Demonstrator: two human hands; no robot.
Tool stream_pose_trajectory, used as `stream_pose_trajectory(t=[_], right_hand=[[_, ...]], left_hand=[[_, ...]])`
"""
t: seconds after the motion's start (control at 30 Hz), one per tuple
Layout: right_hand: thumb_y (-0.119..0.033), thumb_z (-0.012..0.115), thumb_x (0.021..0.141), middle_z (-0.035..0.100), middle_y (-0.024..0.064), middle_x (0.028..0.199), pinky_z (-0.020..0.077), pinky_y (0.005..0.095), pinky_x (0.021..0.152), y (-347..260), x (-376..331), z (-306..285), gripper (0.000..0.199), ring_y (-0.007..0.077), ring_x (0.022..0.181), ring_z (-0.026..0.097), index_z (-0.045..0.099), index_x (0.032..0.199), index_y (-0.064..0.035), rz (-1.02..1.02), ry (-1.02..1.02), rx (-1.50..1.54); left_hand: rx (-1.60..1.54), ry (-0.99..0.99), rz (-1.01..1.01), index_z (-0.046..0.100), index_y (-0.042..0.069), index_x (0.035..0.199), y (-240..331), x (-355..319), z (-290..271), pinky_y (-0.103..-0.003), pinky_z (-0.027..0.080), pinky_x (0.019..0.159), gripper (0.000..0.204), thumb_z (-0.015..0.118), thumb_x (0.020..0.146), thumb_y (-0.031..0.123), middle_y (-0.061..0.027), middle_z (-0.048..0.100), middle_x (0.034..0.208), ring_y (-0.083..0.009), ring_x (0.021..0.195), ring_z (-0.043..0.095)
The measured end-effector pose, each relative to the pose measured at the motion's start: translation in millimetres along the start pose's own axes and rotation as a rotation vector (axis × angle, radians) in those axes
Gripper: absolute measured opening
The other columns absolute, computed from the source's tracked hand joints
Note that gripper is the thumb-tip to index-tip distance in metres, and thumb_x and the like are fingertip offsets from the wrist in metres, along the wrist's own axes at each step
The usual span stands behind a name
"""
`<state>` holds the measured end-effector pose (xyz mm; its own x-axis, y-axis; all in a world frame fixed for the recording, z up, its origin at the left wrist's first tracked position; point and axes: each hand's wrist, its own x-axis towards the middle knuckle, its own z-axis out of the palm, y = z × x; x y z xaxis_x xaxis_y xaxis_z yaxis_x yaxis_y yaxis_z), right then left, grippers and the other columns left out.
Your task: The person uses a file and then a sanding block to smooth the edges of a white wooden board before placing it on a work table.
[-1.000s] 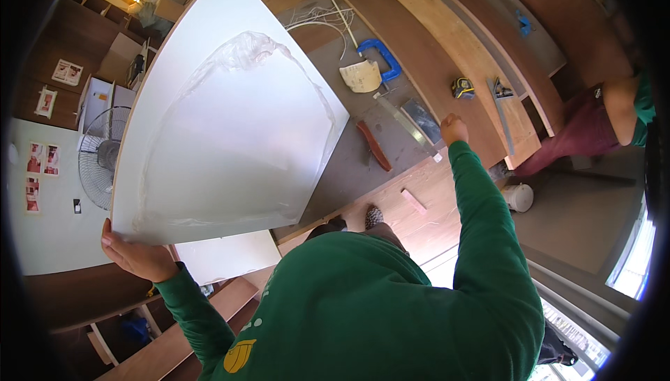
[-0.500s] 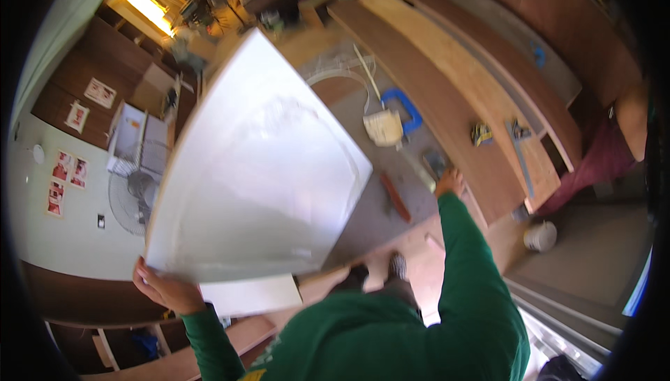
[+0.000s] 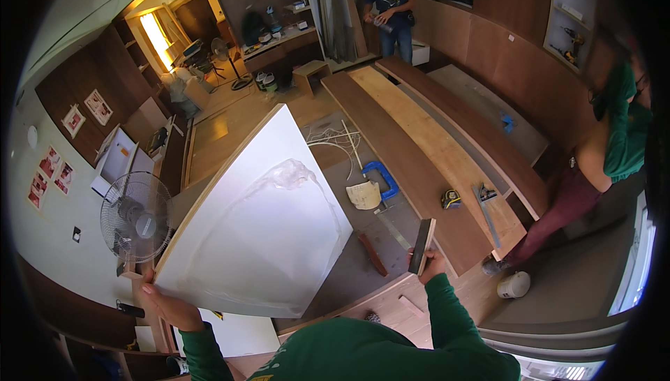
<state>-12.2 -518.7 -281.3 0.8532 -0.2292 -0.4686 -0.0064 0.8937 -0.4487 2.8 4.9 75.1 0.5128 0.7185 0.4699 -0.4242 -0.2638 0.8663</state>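
Note:
My left hand (image 3: 171, 303) grips the lower left corner of a large white-faced panel (image 3: 244, 241). The panel stands tilted over the work table, its bare wooden edge on the left side. Clear plastic film lies wrinkled on its white face. My right hand (image 3: 434, 265) is closed round a sanding block (image 3: 421, 247), a flat wooden piece with a dark face, held up off the table. Near that hand lie a metal ruler (image 3: 395, 230) and a reddish-brown strip (image 3: 372, 254). A blue clamp (image 3: 381, 178) sits beside a cream-coloured piece (image 3: 363, 195) farther back.
Long brown boards (image 3: 419, 165) carry a tape measure (image 3: 451, 199) and a combination square (image 3: 484, 210). A fan (image 3: 137, 217) stands left of the panel. One co-worker (image 3: 392, 4) stands at the back, another (image 3: 600, 151) at the right. A white bucket (image 3: 514, 285) is on the floor.
My right hand has lifted the sanding block off the table. The panel's upper corner has come lower in the view, and the view now takes in more of the room's far side.

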Motion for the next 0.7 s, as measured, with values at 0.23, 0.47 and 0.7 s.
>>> stream_pose_trajectory(t=[0.23, 0.47, 0.7], right_hand=[[-0.068, 0.058, 0.094, 0.069, 0.0159, 0.09, 0.0588, 0.0439, 0.067, -3.4, -39.2, 44.0, 0.061, 0.03, 0.075, 0.068, 0.063, 0.106, -0.0079, 0.136, -0.058, -0.22], [-0.064, 0.054, 0.098, 0.067, 0.0136, 0.08, 0.0553, 0.0405, 0.054, 8.5, -59.0, -22.5, 0.054, 0.0278, 0.066, 0.066, 0.06, 0.102, -0.0099, 0.228, 0.059, -0.339], [-0.062, 0.057, 0.098, 0.063, 0.0114, 0.074, 0.0517, 0.0387, 0.054, 21.5, -72.1, -22.1, 0.051, 0.0267, 0.061, 0.061, 0.058, 0.101, -0.0108, 0.284, 0.156, -0.482]], left_hand=[[0.326, -0.011, 0.365, 0.059, -0.003, 0.13, -29.8, 24.3, -41.7, -0.041, 0.046, 0.104, 0.063, 0.025, 0.112, 0.046, -0.0172, 0.063, 0.125, -0.0263, 0.116, 0.06], [-0.26, -0.143, 0.061, 0.064, 0.0, 0.121, -11.3, 30.1, -15.5, -0.03, 0.043, 0.098, 0.045, 0.037, 0.109, 0.034, -0.0083, 0.065, 0.113, -0.0166, 0.105, 0.059], [-0.296, -0.132, -0.046, 0.065, 0.001, 0.119, -6.8, 28.8, -16.3, -0.026, 0.045, 0.092, 0.038, 0.04, 0.109, 0.029, -0.0061, 0.065, 0.107, -0.0141, 0.099, 0.058]])
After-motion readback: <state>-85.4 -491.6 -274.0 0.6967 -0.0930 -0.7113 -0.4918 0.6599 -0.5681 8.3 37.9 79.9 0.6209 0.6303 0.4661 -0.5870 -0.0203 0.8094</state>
